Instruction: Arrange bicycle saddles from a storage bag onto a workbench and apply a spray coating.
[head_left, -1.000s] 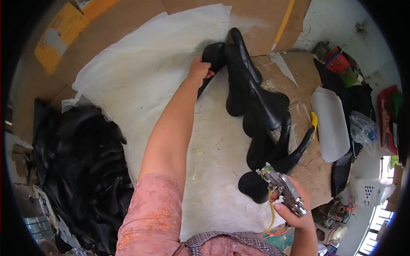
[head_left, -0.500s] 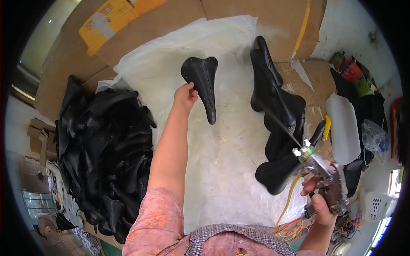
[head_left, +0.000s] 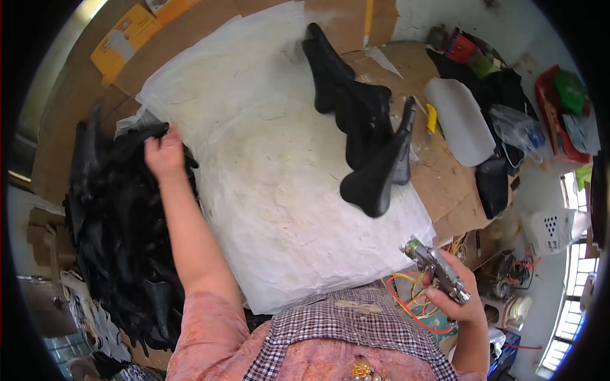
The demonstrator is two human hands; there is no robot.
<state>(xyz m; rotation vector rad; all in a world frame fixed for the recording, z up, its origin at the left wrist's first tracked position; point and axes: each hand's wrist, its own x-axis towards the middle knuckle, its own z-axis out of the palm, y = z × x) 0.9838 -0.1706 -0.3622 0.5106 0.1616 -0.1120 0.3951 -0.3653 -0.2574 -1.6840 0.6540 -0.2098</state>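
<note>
At the left, my left hand (head_left: 165, 154) is at the upper edge of a heap of black bicycle saddle covers (head_left: 127, 235). Its fingers are closed on the edge of one black saddle cover (head_left: 145, 134) lying on top, though the fingertips are slightly blurred. My right hand (head_left: 459, 289) grips a metal spray gun (head_left: 440, 270) low on the right, by the near edge of the white sheet (head_left: 267, 190). Several black bicycle saddles (head_left: 368, 184) overlap in a row on the sheet's right side.
Brown cardboard (head_left: 438, 184) lies under and beside the sheet. To the right are a yellow-handled tool (head_left: 431, 119), a grey-white padded piece (head_left: 459, 120), a clear plastic bag (head_left: 518, 130) and a red tray (head_left: 559, 120). An orange hose (head_left: 406, 305) loops near my right hand.
My left hand has moved left from mid-sheet to the heap, and the saddle cover it held is gone from mid-sheet. The spray gun has dropped lower and points less upward. The view has shifted.
</note>
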